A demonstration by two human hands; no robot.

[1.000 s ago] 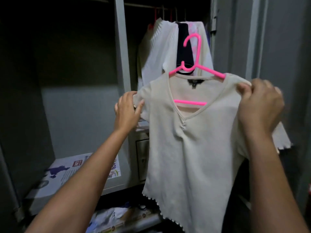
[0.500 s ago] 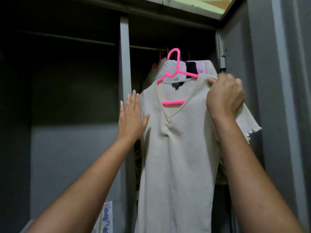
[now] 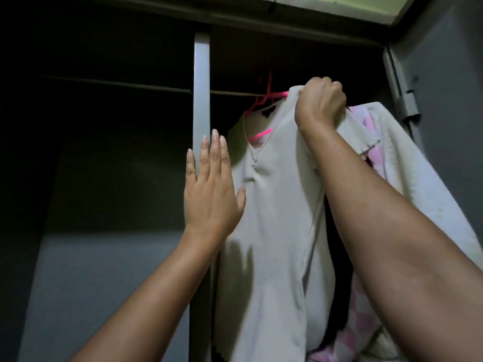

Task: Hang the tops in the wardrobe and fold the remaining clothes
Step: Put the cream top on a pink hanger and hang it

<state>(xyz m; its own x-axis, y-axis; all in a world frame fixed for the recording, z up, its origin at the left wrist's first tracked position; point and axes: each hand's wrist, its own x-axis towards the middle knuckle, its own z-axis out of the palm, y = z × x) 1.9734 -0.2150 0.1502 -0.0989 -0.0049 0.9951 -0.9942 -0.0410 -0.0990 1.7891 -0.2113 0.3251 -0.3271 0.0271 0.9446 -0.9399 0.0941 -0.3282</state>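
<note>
A dark wardrobe [image 3: 104, 152] is standing open, split by a grey upright post [image 3: 201, 87]. The left hand [image 3: 210, 190] is raised flat, fingers straight and holding nothing, in front of that post. Beside it, a cream V-neck top [image 3: 274, 218] is hanging on a pink hanger [image 3: 264, 100] near the rail [image 3: 230, 93]. The right hand [image 3: 320, 101] is gripping the top's shoulder in a fist. Other clothes [image 3: 392, 158] are hanging just behind.

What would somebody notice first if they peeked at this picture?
Probably the cream top in the middle, hanging on a bright pink hanger up by the wardrobe rail. The right hand grips its shoulder, while the left hand is held flat and open beside it, in front of the grey post.
</note>
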